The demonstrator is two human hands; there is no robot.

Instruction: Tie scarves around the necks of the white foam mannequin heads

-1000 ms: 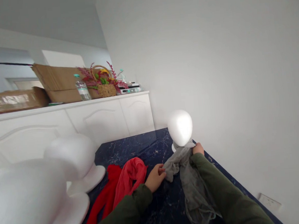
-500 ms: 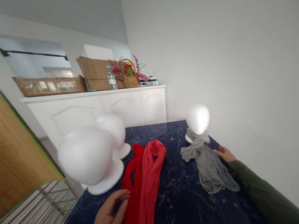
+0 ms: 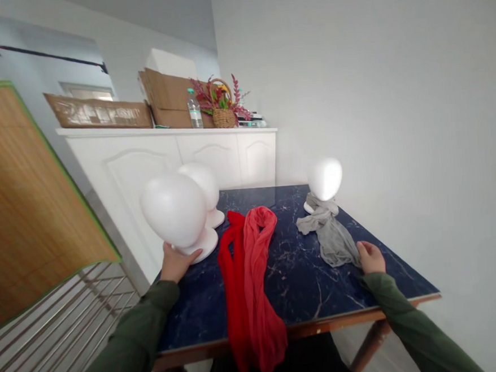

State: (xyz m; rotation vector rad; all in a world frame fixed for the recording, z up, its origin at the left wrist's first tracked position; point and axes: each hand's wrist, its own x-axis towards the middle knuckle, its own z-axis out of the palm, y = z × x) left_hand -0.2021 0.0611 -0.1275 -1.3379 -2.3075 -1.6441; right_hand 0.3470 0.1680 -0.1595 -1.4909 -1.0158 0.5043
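Note:
My left hand (image 3: 175, 263) grips the base of the nearest white foam head (image 3: 173, 209) at the left side of the dark blue marble table (image 3: 305, 278). A second foam head (image 3: 203, 180) stands right behind it. My right hand (image 3: 371, 257) lies on the table with its fingers curled on the near end of a grey scarf (image 3: 332, 238). That scarf trails from the neck of a third foam head (image 3: 324, 179) at the far right. Between my hands a red scarf (image 3: 248, 276) lies lengthwise and hangs over the front edge.
A white cabinet (image 3: 164, 152) behind the table carries cardboard boxes (image 3: 169, 98), a water bottle (image 3: 194, 109) and a flower basket (image 3: 223, 108). A wooden panel (image 3: 23, 196) and a metal rail (image 3: 66, 329) are on the left, and a white wall (image 3: 396, 113) runs close along the right.
My view pulled back from the table. My left hand left the red scarf and took the near foam head's base. My right hand slid to the grey scarf's near end and curled.

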